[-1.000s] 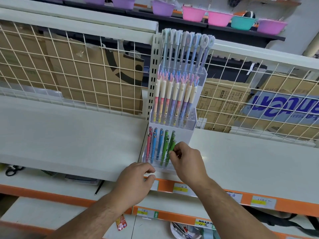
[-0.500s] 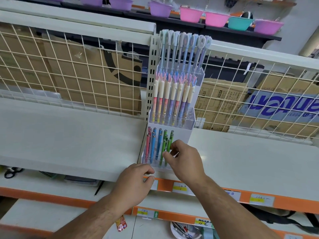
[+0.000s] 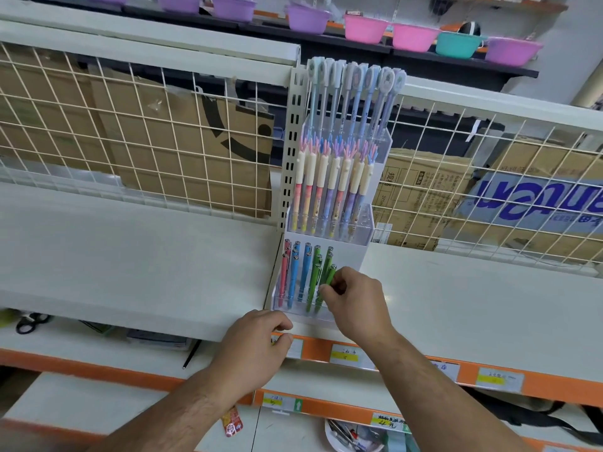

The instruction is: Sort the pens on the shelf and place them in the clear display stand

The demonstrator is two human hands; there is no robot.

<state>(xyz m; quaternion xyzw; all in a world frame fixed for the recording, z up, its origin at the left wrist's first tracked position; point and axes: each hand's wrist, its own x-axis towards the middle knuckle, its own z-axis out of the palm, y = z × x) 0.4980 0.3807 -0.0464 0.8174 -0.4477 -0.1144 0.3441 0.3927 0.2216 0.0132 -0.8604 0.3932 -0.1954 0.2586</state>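
White shop shelf [image 3: 130,272] with a clear display stand [image 3: 365,230]. Right hand [image 3: 357,298] pinches a green pen [image 3: 329,277] (light, stiff, likely slick; best held mid-barrel) in the lowest tier. Left hand [image 3: 251,350] curls at the shelf edge, hold unclear.

Pretty clearly a shop, looks like a general or stationery store. There's a white metal shelf [image 3: 130,262] with orange price rails [image 3: 538,391] and yellow price tags [image 3: 348,355]. It has wire mesh backing [image 3: 146,141] with cardboard stock boxes [image 3: 421,197] behind. Colourful plastic bowls [image 3: 412,37] are lined up top, and there's a tiered clear display stand [image 3: 365,228] packed with pens [image 3: 329,187].
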